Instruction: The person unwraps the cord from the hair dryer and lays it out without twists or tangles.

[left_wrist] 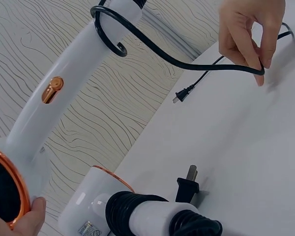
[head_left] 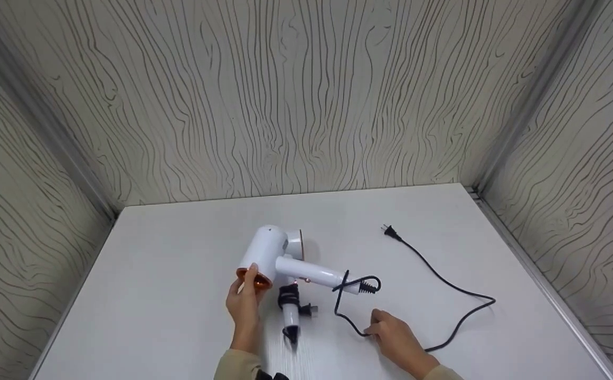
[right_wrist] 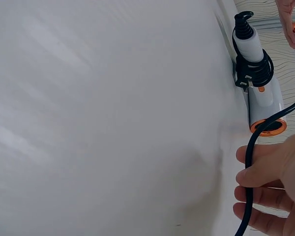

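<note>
A white hair dryer [head_left: 264, 250] with orange rims is held above the table by my left hand [head_left: 244, 309], which grips the rimmed end of its barrel. Its handle points right, with the black cord [left_wrist: 162, 55] looped once around the handle's end. Between thumb and fingers my right hand [head_left: 395, 338] pinches that cord a short way from the handle. Beyond this hand the cord runs across the table to a two-pin plug [head_left: 390, 231]. Behind and below lies a second white hair dryer [right_wrist: 264, 101], its cord [right_wrist: 255, 71] wound in a bundle around its handle.
The white table [head_left: 169, 295] meets patterned wall panels [head_left: 285, 105] at the back and sides. The second dryer's plug [left_wrist: 187, 189] sticks out beside its wound cord. A grey metal strip [head_left: 538, 279] runs along the right table edge.
</note>
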A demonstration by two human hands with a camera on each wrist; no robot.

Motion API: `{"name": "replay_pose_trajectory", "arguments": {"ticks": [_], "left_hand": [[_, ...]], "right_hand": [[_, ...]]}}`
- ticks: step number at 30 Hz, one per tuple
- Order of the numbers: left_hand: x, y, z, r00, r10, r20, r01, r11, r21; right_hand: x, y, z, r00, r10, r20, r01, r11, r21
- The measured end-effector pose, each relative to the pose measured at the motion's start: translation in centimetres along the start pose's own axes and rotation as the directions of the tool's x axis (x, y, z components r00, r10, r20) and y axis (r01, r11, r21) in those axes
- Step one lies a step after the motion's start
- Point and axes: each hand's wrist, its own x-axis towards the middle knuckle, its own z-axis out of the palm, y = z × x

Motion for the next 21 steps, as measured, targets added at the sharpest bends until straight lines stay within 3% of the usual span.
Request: {"name": "replay_pose_trajectory", "arguments": {"ticks": [12,21], "left_hand": [[-0.27,0.48,0.60,1.000,-0.008,-0.003,0.008,1.000,-0.016],[-0.23,0.59,0.80,1.000,-0.001,-0.006,0.000,0.998,-0.064]], "right_hand": [[0.27,0.24,0.25,0.993,0.032,0.115,-0.036,0.999,0.030],[0.21,0.45,0.61,0.998,0.009,0.062,-0.009,1.000,-0.010]]}}
